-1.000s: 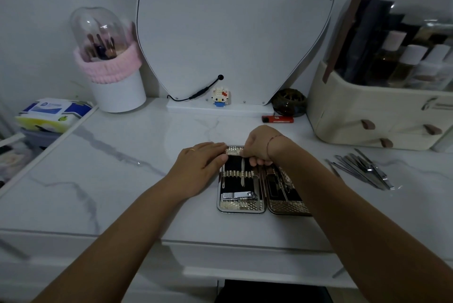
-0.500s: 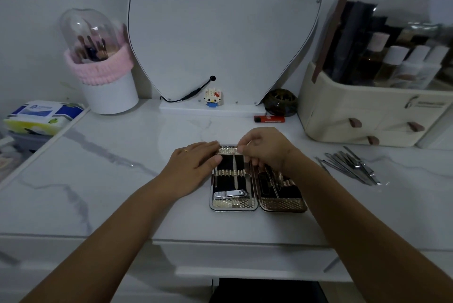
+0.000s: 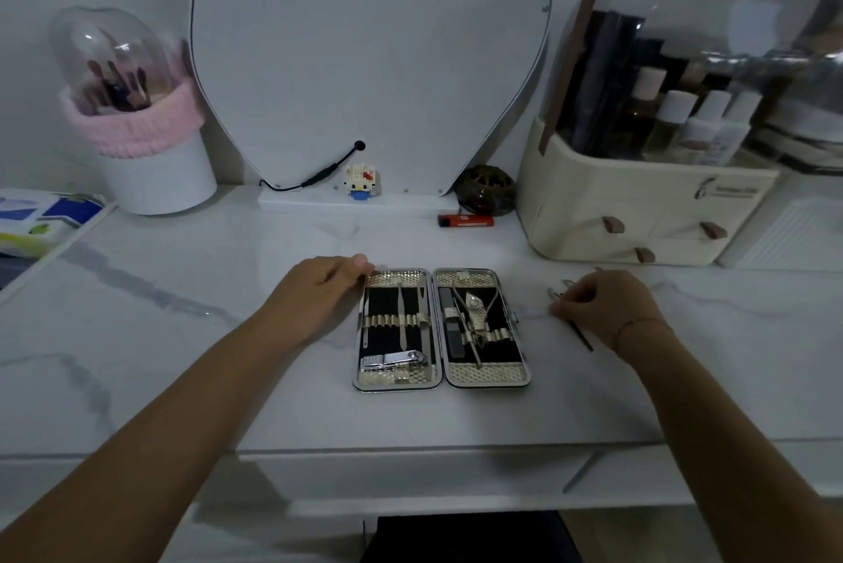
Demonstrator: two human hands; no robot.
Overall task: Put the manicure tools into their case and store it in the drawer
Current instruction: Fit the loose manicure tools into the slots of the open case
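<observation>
The open manicure case [image 3: 398, 383] lies flat on the marble desk top, both halves showing. Its left half holds a nail clipper [image 3: 396, 362] and thin files; nippers [image 3: 477, 312] and other tools fill the right half. My left hand [image 3: 314, 295] rests on the desk, fingertips touching the case's top left corner. To the right of the case, my right hand [image 3: 602, 305] is curled over the loose manicure tools [image 3: 580, 335]; one thin dark tool sticks out below its fingers, and the rest are mostly hidden. The drawer front [image 3: 410, 476] runs under the desk edge.
A cream cosmetics organiser [image 3: 638, 216] with small drawers stands at the back right. Near the mirror base [image 3: 356, 200] lie a red lighter [image 3: 465, 220] and a dark round dish [image 3: 486, 191]. Back left are a white brush holder [image 3: 155, 170] and a tissue pack [image 3: 41, 216].
My right hand left the top of the case and moved right onto the loose tools, closing over them. The left hand stayed at the case's left edge.
</observation>
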